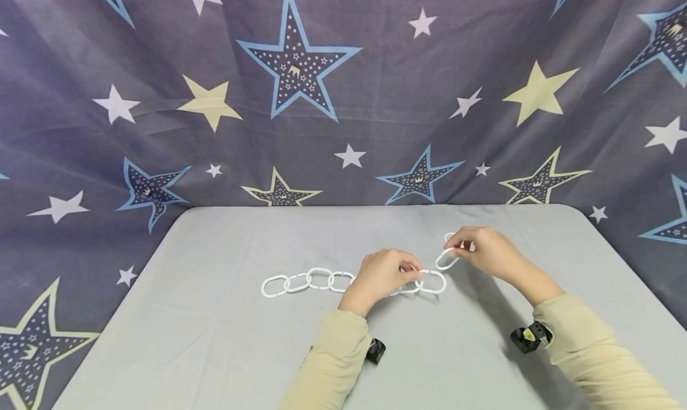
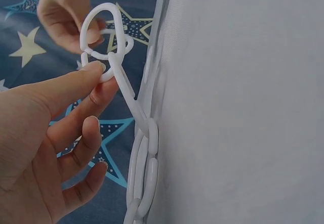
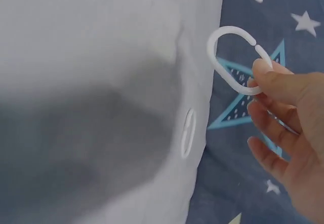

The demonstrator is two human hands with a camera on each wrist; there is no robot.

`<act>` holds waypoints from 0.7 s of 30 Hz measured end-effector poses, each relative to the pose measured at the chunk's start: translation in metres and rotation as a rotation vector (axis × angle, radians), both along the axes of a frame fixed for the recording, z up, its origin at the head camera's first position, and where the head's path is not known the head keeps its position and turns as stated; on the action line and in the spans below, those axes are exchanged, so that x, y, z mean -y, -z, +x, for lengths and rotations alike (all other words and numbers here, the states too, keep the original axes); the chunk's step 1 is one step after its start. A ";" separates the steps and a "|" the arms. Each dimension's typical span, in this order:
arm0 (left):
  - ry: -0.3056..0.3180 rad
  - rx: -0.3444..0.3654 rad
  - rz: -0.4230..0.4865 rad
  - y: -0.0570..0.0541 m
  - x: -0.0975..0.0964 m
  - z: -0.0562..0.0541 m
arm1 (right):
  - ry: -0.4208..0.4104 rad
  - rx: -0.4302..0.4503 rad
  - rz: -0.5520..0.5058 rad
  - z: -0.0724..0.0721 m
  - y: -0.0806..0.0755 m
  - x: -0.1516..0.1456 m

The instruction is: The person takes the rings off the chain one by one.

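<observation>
A chain (image 1: 319, 270) of white plastic links lies across the table, joined end to end. My left hand (image 1: 380, 276) pinches it between thumb and fingertips near its right end. The end link (image 1: 445, 282) sticks out to the right past those fingers. My right hand (image 1: 492, 254) pinches a single white link (image 3: 211, 52) between thumb and index finger, apart from the chain. That link has a small split in its loop, seen in the right wrist view. Another loose link (image 3: 188, 133) lies on the table, partly hidden behind the right hand in the head view.
The table (image 1: 214, 350) wears a smooth pale grey cover. Behind it hangs a dark curtain (image 1: 376, 88) printed with stars. A small black camera (image 1: 528, 336) is worn at the right wrist, and another (image 1: 376, 351) at the left.
</observation>
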State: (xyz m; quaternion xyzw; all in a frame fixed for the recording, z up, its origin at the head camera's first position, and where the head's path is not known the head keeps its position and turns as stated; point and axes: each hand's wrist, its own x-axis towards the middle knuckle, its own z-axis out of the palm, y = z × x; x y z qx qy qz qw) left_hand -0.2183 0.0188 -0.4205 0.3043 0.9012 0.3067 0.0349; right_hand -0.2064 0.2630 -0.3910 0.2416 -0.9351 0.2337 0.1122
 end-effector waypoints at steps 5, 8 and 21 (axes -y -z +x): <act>-0.012 -0.001 -0.006 0.001 0.001 0.000 | 0.097 0.075 -0.058 0.001 0.005 -0.014; -0.016 -0.004 -0.008 0.001 0.001 0.000 | 0.142 0.118 -0.093 0.000 0.009 -0.019; -0.028 -0.011 -0.020 0.000 0.000 0.001 | 0.270 0.256 -0.194 -0.005 0.034 -0.041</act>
